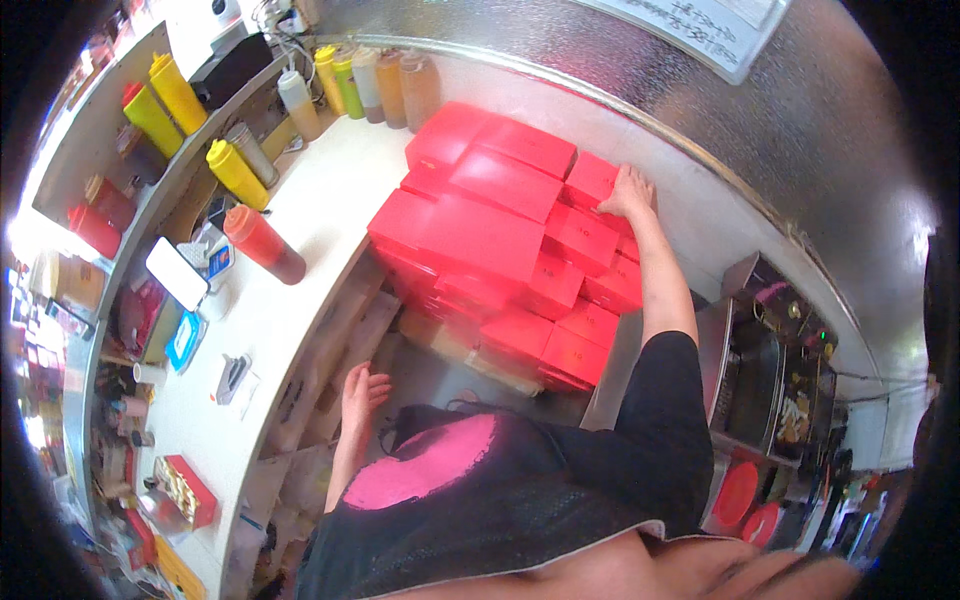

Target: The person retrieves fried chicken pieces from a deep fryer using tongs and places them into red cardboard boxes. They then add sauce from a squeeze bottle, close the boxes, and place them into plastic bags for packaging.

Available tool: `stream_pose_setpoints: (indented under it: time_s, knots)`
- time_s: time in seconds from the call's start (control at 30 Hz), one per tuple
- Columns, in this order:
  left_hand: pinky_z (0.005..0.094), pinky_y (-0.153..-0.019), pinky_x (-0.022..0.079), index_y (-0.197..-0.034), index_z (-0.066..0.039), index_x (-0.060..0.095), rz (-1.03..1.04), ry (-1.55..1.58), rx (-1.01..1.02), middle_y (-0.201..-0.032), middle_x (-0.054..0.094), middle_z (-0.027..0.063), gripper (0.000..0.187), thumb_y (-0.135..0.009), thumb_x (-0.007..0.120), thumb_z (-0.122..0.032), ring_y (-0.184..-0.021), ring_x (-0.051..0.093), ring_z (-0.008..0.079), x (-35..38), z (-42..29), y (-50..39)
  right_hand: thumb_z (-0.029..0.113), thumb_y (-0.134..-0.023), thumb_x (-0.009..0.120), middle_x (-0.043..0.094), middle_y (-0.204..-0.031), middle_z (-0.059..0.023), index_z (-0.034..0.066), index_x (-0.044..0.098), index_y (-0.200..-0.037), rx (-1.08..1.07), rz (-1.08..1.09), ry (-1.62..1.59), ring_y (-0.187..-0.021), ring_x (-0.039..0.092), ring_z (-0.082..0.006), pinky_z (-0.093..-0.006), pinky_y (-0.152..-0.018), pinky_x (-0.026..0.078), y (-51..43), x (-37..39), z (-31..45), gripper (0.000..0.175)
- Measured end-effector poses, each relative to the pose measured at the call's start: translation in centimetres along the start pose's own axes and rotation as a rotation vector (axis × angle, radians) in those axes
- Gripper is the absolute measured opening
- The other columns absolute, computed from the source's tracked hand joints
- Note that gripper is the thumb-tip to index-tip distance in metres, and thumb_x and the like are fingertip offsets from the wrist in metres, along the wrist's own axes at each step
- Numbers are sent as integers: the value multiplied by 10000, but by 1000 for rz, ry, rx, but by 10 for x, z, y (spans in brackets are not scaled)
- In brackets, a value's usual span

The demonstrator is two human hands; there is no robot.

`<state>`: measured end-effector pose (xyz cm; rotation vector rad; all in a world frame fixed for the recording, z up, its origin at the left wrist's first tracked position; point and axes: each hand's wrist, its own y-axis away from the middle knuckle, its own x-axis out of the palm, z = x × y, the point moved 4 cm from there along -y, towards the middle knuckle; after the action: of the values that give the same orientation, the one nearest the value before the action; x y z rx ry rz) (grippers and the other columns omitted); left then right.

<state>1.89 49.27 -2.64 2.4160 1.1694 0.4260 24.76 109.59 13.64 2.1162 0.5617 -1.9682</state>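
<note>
A tall pile of red cardboard boxes (487, 240) stands against the wall, stacked in several layers. My right hand (630, 193) reaches to its far right side and rests, fingers spread, on a red box (589, 178) in the top part of the pile. Whether the fingers grip that box, I cannot tell. My left hand (365, 390) hangs low in front of my body, fingers apart and holding nothing, near the shelves under the counter.
On the left runs a white counter (330, 180) with a red squeeze bottle (265, 244), a stapler (234, 373) and a white-screened device (177, 274). More squeeze bottles (379, 86) line its far end. A fryer (757, 375) stands at right. A cardboard box (450, 341) lies below the pile.
</note>
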Motion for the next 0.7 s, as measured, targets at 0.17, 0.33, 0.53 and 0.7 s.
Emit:
stream_pose_setpoints:
  time_s: [0.17,0.33,0.53,0.7]
  knots:
    - [331,-923,522,-1485,-52,446,443,-195,240,-1237,670,124,482,-1087,510,-316,-1058,655,169,48,-47,21,433,-602,943,592,-1358,-188,15,446,-1384,145,-334,-150,-1296,544,-364,-492,-1122,408,109,-82,-16,1017]
    - [411,-1071,447,-1483,-31,455,798,-39,561,-1363,604,157,690,-970,689,-429,-1238,585,272,98,-52,59,567,-575,951,566,-1371,-244,-3,460,-1419,92,-253,-891,-1283,563,-376,-475,-1090,462,344,-78,61,1130]
    - [420,-1128,392,-1451,9,433,1303,-533,537,-1393,568,127,662,-920,701,-281,-1321,518,271,85,13,108,364,-685,934,584,-1352,-225,-4,426,-1442,90,-142,-1214,-1267,584,-344,-455,-1098,446,585,-23,167,983]
    - [504,-1120,421,-1521,-39,397,1172,-374,-309,-1429,565,163,725,-1023,517,-552,-1331,526,332,73,62,151,266,-747,882,629,-1315,-138,17,447,-1458,414,-37,-1888,-1226,610,-265,-430,-1065,475,705,-17,126,870]
